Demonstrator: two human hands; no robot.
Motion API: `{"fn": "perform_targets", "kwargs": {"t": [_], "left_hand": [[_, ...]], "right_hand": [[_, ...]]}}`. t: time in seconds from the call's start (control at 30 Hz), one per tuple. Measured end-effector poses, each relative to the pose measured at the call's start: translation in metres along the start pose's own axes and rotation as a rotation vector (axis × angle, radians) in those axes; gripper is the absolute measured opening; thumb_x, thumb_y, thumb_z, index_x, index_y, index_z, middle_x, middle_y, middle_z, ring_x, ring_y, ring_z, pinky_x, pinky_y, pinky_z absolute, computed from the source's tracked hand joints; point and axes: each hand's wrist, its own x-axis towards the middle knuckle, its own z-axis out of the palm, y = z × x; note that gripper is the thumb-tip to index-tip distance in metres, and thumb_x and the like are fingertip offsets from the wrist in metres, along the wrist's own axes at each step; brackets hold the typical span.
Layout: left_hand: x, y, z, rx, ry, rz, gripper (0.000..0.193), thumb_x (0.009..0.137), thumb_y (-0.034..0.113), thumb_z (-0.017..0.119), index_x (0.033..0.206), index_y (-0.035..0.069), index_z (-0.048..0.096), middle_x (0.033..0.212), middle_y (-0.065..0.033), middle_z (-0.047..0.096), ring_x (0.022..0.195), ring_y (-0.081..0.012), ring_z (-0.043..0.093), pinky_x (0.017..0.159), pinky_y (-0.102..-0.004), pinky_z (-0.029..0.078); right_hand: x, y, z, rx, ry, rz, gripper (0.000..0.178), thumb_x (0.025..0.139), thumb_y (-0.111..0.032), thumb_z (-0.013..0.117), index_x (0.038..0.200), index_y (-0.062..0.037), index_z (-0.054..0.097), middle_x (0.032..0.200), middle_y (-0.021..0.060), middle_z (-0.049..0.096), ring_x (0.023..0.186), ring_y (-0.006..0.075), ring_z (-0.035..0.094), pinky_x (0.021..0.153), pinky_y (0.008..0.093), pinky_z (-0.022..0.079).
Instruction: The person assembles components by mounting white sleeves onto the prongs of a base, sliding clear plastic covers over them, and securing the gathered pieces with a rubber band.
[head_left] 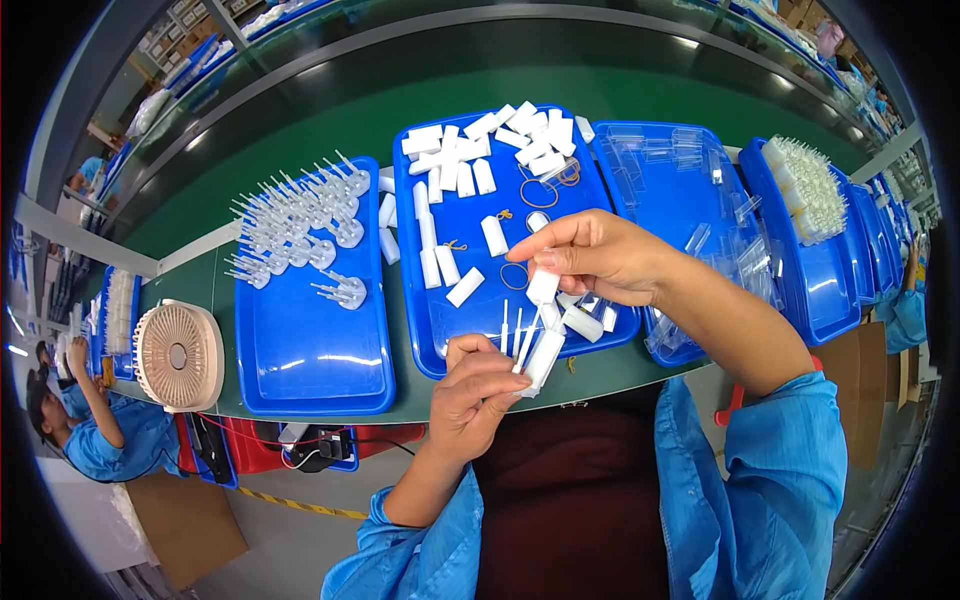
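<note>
My left hand [466,400] is closed around the base of a piece with several thin white rods [518,335] that point upward. A white rectangular cap [544,362] sits beside these rods at my left fingertips. Above it, my right hand [612,260] pinches another white cap [543,287] between thumb and index finger, at the top of one rod. Whether the rod enters this cap I cannot tell. Under my hands is a blue tray [468,326] with many loose white caps [465,150] and several rubber bands [538,193].
Left, a blue tray [310,365] holds clear pieces with upright rods [342,291]. Right, another tray [640,190] carries clear rectangular tubes [757,268]; beyond it stand densely packed white pieces [805,190]. A beige fan [178,356] stands at the table's left end, near a co-worker [120,430].
</note>
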Motion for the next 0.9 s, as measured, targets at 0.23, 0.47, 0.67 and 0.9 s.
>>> {"fn": "perform_targets", "kwargs": {"t": [0.23, 0.47, 0.67, 0.9], "left_hand": [[-0.001, 0.002, 0.001, -0.004, 0.009, -0.017, 0.015, 0.074, 0.007, 0.069, 0.089, 0.009, 0.068, 0.086, -0.0043, 0.061, 0.082, -0.0224, 0.048, 0.077, -0.0316, 0.038], [0.0, 0.002, 0.001, 0.016, -0.027, -0.007, 0.016, 0.073, 0.009, 0.07, 0.089, 0.011, 0.069, 0.086, -0.0024, 0.061, 0.083, -0.0222, 0.047, 0.077, -0.0315, 0.038], [-0.001, 0.003, 0.0, 0.011, -0.063, 0.032, 0.017, 0.073, 0.013, 0.07, 0.09, 0.013, 0.07, 0.087, -0.0004, 0.062, 0.085, -0.022, 0.046, 0.077, -0.031, 0.037], [-0.008, 0.005, 0.011, -0.229, 0.128, -0.092, 0.016, 0.077, 0.011, 0.069, 0.09, 0.006, 0.062, 0.096, -0.0087, 0.058, 0.092, -0.0238, 0.048, 0.084, -0.0345, 0.037]], "right_hand": [[-0.004, -0.002, 0.0, 0.09, -0.031, 0.032, 0.027, 0.087, -0.012, 0.059, 0.112, -0.0018, 0.06, 0.074, 0.001, 0.058, 0.059, 0.0061, 0.046, 0.053, 0.019, 0.039], [-0.016, -0.008, 0.015, -0.421, 0.001, -0.172, 0.024, 0.082, -0.005, 0.063, 0.106, -0.0005, 0.064, 0.083, 0.0057, 0.062, 0.065, 0.0072, 0.054, 0.061, 0.0208, 0.045], [-0.022, -0.017, 0.014, -0.314, -0.021, -0.044, 0.015, 0.075, -0.005, 0.071, 0.089, -0.0014, 0.068, 0.085, 0.0068, 0.066, 0.079, 0.0117, 0.064, 0.073, 0.0228, 0.05], [-0.021, 0.002, 0.031, -0.38, -0.115, -0.152, 0.011, 0.071, -0.001, 0.074, 0.081, -0.0011, 0.068, 0.083, 0.0093, 0.067, 0.079, 0.0136, 0.064, 0.073, 0.025, 0.051]]}}
